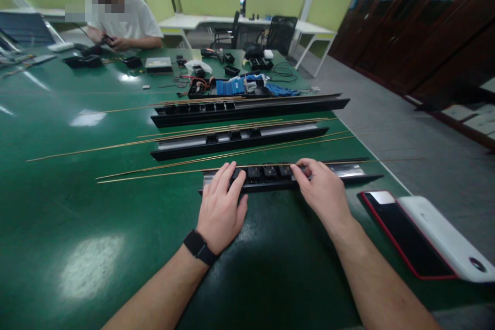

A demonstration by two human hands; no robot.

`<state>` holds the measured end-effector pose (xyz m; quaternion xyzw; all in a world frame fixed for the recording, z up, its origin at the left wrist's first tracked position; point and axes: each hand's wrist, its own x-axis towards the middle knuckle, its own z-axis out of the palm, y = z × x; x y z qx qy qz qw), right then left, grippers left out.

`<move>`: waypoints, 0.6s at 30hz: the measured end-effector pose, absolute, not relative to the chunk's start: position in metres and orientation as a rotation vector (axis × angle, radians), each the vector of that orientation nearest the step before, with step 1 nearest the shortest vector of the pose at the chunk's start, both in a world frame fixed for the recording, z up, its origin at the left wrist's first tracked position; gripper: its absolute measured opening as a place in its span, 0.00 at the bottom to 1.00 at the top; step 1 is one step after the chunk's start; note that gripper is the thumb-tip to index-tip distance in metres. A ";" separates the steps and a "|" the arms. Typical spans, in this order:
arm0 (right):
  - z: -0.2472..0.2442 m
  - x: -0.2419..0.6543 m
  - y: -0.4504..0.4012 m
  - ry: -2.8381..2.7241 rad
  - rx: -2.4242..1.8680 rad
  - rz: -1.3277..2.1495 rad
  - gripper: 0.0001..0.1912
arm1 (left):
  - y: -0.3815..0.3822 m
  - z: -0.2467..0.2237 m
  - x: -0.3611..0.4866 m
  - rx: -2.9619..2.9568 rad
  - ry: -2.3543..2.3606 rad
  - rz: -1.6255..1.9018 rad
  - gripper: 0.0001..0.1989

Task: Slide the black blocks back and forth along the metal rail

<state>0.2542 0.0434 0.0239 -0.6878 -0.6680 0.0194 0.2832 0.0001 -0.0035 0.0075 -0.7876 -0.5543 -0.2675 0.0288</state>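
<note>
The nearest black channel [351,179] lies across the green table, with a row of small black blocks [269,170] inside it. My left hand [223,201] rests on the channel's left part, fingers spread over the blocks there. At the right end of the row, my right hand [323,185] has thumb and index finger pinched at a thin brass rod [154,176] that runs along the channel's top. Its fingertips partly hide what they grip. Two more thin rods [185,160] lie just behind this channel.
Behind lie two more black channels [240,145] [251,110] with rods. Farther back are a tray of blue parts [232,86] and loose tools. A red-edged phone [410,237] and a white case [448,237] lie at the right. A person sits across the table [96,206].
</note>
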 end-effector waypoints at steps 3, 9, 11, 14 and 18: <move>0.025 0.254 0.043 -1.788 -1.843 0.059 0.16 | -0.004 0.008 0.000 -2.427 -1.715 -0.826 0.24; 0.026 0.254 0.042 -1.788 -1.852 0.061 0.17 | -0.004 0.008 0.000 -2.431 -1.717 -0.819 0.24; 0.025 0.254 0.042 -1.795 -1.844 0.050 0.17 | -0.004 0.008 0.000 -2.432 -1.714 -0.819 0.25; 0.023 0.255 0.043 -1.784 -1.817 0.028 0.16 | -0.003 0.007 0.000 -2.428 -1.712 -0.823 0.24; 0.021 0.256 0.045 -1.771 -1.809 0.042 0.15 | -0.003 0.007 0.000 -2.420 -1.702 -0.828 0.24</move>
